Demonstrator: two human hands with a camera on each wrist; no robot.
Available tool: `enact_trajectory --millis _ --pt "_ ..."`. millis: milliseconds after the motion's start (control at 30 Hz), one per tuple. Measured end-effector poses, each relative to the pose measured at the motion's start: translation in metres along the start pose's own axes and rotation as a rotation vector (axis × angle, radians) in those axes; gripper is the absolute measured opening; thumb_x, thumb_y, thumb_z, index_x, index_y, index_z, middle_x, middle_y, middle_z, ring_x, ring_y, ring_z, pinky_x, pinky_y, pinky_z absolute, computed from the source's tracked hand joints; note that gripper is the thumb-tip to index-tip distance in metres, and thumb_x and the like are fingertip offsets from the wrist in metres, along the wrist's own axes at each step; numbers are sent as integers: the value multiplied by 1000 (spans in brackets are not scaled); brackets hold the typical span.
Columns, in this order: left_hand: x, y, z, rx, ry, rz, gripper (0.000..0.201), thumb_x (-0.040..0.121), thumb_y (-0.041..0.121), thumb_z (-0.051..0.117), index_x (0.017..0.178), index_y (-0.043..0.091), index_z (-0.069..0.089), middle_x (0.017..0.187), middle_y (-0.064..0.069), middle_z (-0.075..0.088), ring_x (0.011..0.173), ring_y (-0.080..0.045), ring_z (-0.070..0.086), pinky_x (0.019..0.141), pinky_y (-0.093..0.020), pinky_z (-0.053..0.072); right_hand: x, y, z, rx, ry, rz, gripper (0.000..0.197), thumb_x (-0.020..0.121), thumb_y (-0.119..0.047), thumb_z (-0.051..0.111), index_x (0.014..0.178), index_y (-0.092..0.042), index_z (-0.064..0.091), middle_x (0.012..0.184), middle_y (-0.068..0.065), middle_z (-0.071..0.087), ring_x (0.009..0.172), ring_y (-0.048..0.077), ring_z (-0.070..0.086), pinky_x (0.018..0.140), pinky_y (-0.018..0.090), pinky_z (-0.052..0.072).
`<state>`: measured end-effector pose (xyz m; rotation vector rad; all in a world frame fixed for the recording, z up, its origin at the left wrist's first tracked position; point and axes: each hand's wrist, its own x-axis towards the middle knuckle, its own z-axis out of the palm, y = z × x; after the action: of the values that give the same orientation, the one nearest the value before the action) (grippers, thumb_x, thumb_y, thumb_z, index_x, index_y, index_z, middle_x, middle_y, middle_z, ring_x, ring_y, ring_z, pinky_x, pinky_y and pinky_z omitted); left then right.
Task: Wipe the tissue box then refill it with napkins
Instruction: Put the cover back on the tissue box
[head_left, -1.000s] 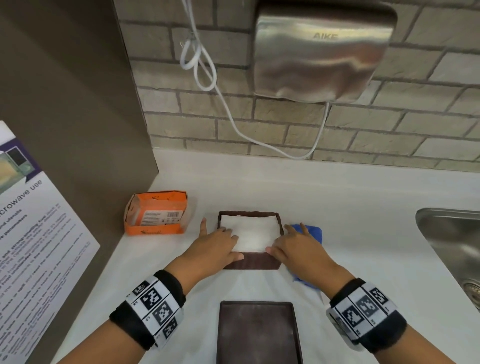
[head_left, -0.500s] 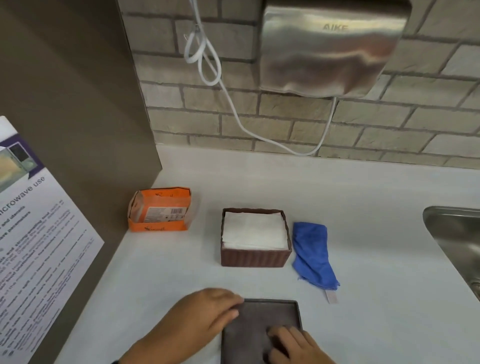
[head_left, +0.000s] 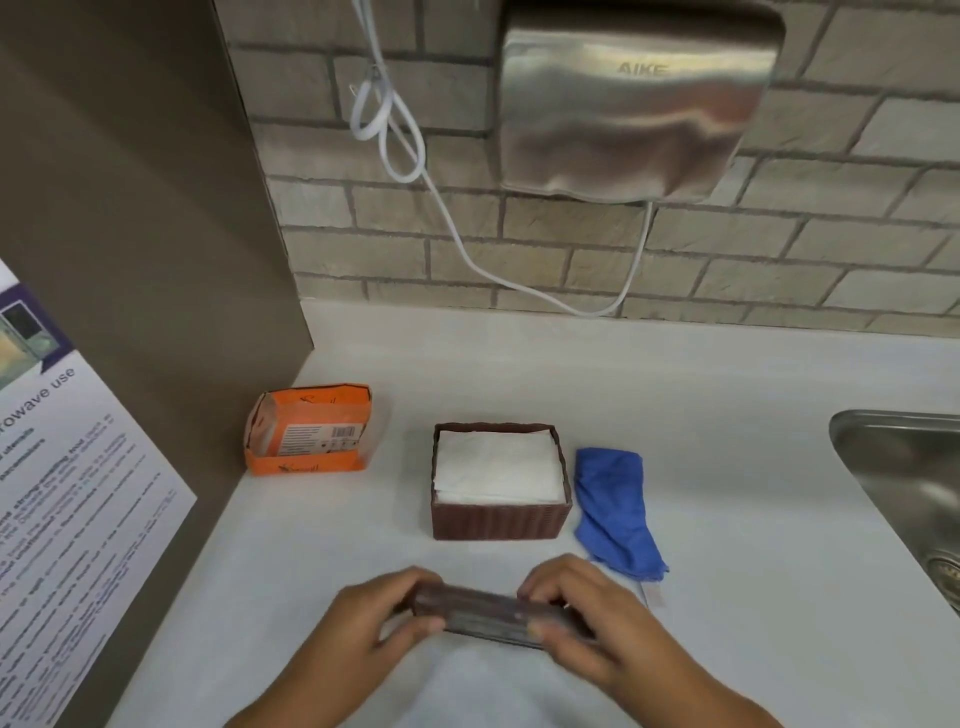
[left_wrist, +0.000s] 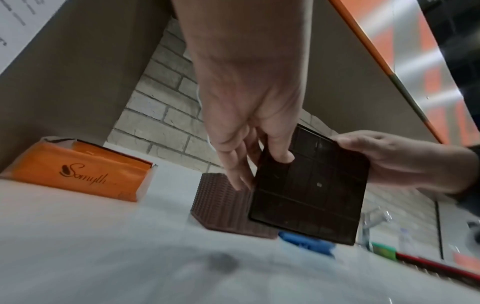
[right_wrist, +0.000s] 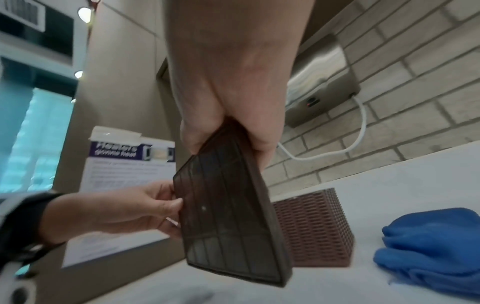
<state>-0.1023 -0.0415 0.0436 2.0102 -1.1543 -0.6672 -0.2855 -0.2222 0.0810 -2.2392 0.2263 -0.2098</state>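
Head view: flat dark-brown rectangular plastic lid (head_left: 493, 621) lifted off white counter (head_left: 727, 519), tilted nearly edge-on to camera, long axis running left-right. Left hand (head_left: 358, 634) gripping left end, right hand (head_left: 582, 623) gripping right end, thumbs on near face, fingers curled over far edge. Brown ribbed rectangular tissue box (head_left: 501, 512) straight ahead of both hands, near, w/ open top facing up and white napkin stack (head_left: 498, 467) filling it to approx rim level. Box long axis also left-right, so roughly parallel w/ lid. Both hands about equally near box. Crumpled blue cloth (head_left: 615, 506) just beside box on right; orange opened napkin pack (head_left: 311, 431) well apart on left.

Left wrist view: lid underside w/ grid ribs visible, left thumb pressed on it, fingers behind; right hand pinching opposite edge. Box beyond and below lid.

Right wrist view: same lid clamped betw. right thumb and fingers at one end, left fingertips pinching other side. Box upright on counter past lid, cloth alongside.

Judgement: refill looks done; next likely levelling lid, carrying fwd, setting onto box rim w/ edges aligned.
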Motion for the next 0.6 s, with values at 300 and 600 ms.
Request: enact_trajectory --millis 300,600 --pt "38 20 -24 -318 299 -155 28 88 15 67 92 42 63 87 24 72 83 3 69 74 -27 60 25 20 -4 412 302 329 27 89 -17 63 115 -24 63 105 -9 72 100 5 66 76 10 51" --pt "127 20 -21 -66 378 -137 25 95 28 56 107 14 72 98 -7 72 85 -20 69 72 -32 55 106 65 -37 -224 433 412 23 94 -36 54 98 -18 66 75 6 56 71 20 49 53 20 30"
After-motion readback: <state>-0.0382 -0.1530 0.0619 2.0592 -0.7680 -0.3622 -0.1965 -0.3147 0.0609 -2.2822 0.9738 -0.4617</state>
